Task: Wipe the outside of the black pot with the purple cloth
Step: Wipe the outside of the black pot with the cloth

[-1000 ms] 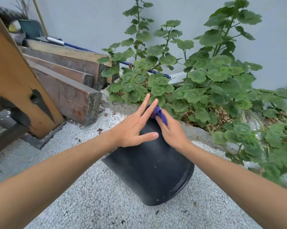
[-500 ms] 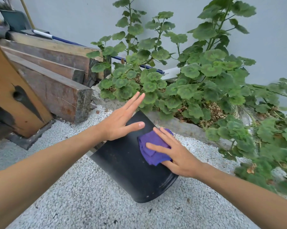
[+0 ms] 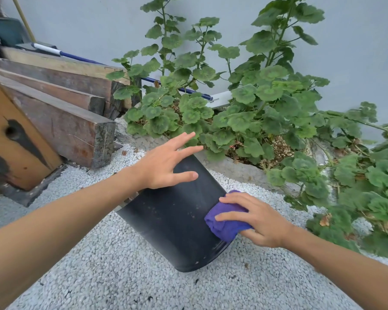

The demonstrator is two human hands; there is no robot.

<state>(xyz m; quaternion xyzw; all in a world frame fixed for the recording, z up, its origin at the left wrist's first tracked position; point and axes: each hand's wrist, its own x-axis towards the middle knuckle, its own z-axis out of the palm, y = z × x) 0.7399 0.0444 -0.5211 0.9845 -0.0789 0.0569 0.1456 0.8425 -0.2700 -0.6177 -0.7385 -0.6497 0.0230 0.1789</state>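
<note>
A black plastic pot (image 3: pixel 175 220) lies on its side on white gravel, its wider end toward me, with dusty specks on its wall. My left hand (image 3: pixel 164 163) rests flat on the pot's upper far part, fingers straight and spread. My right hand (image 3: pixel 255 218) presses a crumpled purple cloth (image 3: pixel 226 222) against the pot's right side near the wider end, fingers laid straight over the cloth.
Leafy green plants (image 3: pixel 244 104) grow in a bed with a concrete curb (image 3: pixel 231 168) right behind the pot. Stacked timber beams (image 3: pixel 61 108) and a brown board (image 3: pixel 7 139) stand at left. A blue-handled tool (image 3: pixel 81 59) lies along the grey wall.
My right hand has slid the purple cloth from the pot's far narrow end down its side to the near right edge. My left hand stayed flat on the pot's far part.
</note>
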